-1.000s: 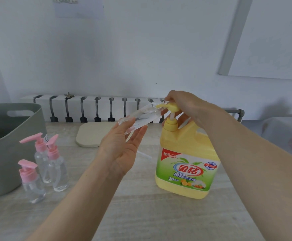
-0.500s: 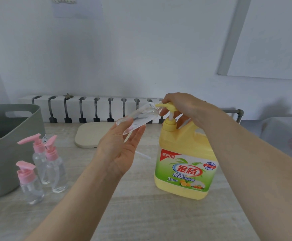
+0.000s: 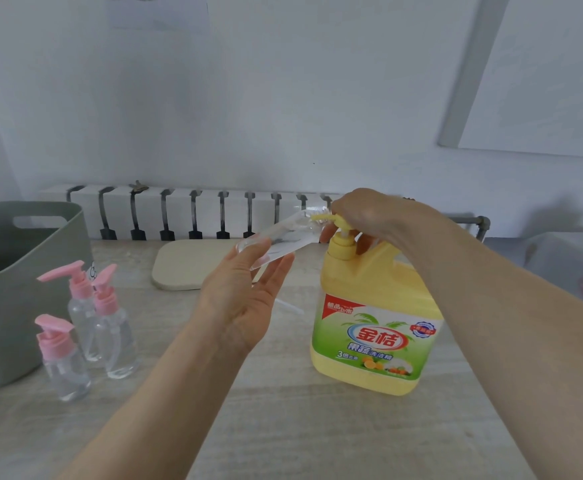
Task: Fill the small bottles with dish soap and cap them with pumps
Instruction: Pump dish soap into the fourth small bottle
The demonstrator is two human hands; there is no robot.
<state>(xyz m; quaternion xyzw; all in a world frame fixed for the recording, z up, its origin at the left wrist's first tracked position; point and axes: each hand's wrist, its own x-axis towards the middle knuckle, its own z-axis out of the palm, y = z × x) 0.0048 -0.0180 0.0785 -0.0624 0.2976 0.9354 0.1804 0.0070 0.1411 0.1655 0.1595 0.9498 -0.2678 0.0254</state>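
My left hand holds a clear small bottle tilted, its mouth up against the yellow nozzle of the dish soap jug's pump. The big yellow jug stands upright on the table. My right hand lies over the pump head, fingers curled round it and the thumb below. Three small clear bottles with pink pumps stand at the left. A thin white pump tube lies on the table behind my left hand; its pump is hidden.
A grey plastic basket stands at the far left, close to the pink-capped bottles. A beige mat lies at the back of the table in front of a white radiator. A pale container sits at the right.
My right hand has pushed the pump head a little lower on its stem. The small bottle stays at the nozzle in my left hand.
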